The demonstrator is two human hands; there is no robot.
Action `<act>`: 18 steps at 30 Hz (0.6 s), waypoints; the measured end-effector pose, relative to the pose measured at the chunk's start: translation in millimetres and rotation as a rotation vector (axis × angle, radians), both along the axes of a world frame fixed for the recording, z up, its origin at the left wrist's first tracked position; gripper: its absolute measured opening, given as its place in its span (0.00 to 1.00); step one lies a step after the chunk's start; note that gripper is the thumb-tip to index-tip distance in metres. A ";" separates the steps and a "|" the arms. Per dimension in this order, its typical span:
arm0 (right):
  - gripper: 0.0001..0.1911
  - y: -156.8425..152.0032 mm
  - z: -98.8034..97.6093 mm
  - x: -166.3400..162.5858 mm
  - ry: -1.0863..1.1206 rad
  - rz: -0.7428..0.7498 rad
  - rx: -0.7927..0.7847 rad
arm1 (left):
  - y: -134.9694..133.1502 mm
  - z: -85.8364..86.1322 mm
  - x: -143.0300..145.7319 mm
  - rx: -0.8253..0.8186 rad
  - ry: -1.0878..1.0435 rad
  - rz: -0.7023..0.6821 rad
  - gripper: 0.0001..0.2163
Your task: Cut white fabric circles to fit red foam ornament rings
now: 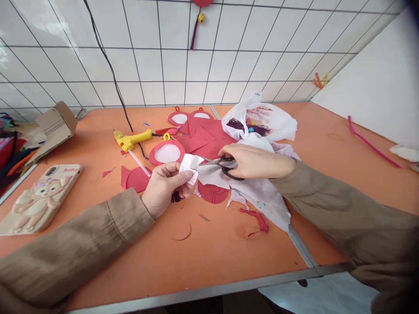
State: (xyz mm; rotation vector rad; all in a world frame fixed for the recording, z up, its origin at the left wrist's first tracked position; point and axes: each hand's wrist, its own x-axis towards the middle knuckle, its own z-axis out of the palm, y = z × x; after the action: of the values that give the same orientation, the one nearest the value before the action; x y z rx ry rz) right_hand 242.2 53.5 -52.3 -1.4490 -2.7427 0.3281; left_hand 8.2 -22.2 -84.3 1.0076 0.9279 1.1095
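Between the thumb and fingers of my left hand is a small piece of white fabric with thin drawn lines. My right hand is closed around the black handles of a pair of scissors. Their blades point left and reach the right edge of the white piece. Under the scissors lies a larger white cloth. Red cut pieces are heaped just behind my hands, and a red round piece with a white centre lies behind my left hand.
A yellow glue gun with a cord lies at the left. Nearer stands a phone in a cartoon case, with a cardboard box behind it. A white plastic bag holds dark tassels. Red scraps lie near the front; a pink strip lies right.
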 end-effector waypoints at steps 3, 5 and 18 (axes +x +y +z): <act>0.13 -7.2 2.1 -6.7 -0.050 -0.013 0.014 | -0.4 -0.3 0.0 0.007 0.003 0.002 0.15; 0.10 -11.8 3.5 -9.9 -0.081 -0.012 0.070 | -0.6 0.3 0.2 0.000 0.007 0.008 0.14; 0.12 -21.9 21.4 -9.7 0.171 0.032 -0.096 | -1.1 -1.6 -1.4 0.028 0.031 -0.057 0.14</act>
State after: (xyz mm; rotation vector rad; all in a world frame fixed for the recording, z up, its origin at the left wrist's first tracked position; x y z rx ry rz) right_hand 232.5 31.7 -30.9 -1.3299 -2.6492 0.5645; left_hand 6.9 -23.4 -85.9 1.0706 0.9053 1.0648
